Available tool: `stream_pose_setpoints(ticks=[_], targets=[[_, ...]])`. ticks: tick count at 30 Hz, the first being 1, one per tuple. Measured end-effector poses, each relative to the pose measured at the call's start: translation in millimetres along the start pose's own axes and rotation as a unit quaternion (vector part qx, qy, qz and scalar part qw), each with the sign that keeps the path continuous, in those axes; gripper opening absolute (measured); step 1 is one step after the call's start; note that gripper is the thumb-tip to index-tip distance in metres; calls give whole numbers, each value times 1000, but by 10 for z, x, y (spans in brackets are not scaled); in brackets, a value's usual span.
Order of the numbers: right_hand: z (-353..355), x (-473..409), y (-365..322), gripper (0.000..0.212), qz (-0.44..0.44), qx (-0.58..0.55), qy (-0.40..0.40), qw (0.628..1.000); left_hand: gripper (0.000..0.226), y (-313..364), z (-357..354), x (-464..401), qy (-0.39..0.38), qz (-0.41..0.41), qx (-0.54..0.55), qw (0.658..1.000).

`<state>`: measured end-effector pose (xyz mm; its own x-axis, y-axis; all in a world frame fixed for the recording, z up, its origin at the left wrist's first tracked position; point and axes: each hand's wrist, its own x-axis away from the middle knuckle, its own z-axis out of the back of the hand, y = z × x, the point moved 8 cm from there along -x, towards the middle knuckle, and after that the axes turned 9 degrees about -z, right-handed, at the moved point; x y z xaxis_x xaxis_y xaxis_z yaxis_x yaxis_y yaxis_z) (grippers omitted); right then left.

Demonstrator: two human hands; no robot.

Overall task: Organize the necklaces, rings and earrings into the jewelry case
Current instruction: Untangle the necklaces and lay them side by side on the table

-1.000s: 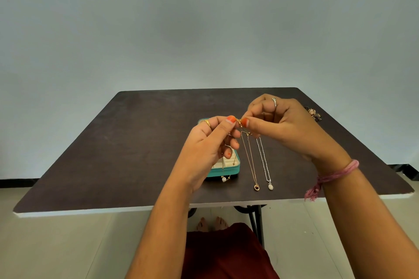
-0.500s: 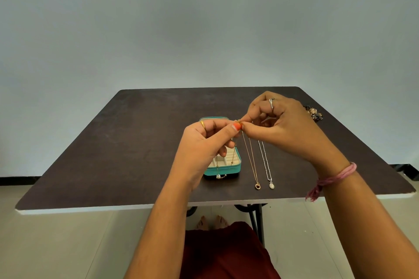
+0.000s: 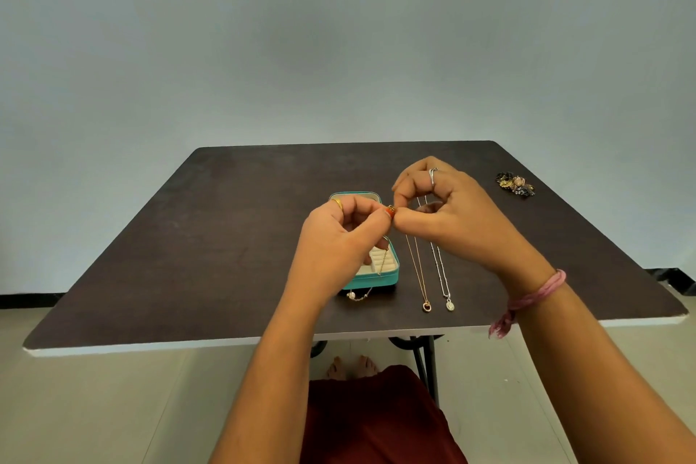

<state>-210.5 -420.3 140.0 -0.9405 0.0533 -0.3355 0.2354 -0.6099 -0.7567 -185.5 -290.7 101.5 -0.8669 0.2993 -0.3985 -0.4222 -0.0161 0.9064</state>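
My left hand and my right hand meet above the open teal jewelry case, both pinching the clasp end of a thin gold chain necklace. That chain hangs down over the case's cream ring rolls, and its pearl-like pendant lies on the table in front of the case. Right of the case two more necklaces lie straight: a gold one with a ring pendant and a silver one with an oval pendant. Part of the case is hidden behind my left hand.
The dark brown table carries a small heap of dark floral earrings at the far right. Its white front edge runs close to my forearms, with folding metal legs and my lap below.
Both hands have dropped slightly and stayed together at the clasp. The hanging chain's pendant has come down and now lies on the table in front of the case.
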Motion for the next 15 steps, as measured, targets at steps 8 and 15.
stream_pose_setpoints(ticks=[8, 15], targets=[[-52, -33, 130, 3, -18, -81, -23, 996, 14, -154, -197, 79, 18, 93, 197, 976], [-97, 22, 240, 6, -71, -199, -64, 975, 10, -173, -226, 101, 44, 95, 264, 959]])
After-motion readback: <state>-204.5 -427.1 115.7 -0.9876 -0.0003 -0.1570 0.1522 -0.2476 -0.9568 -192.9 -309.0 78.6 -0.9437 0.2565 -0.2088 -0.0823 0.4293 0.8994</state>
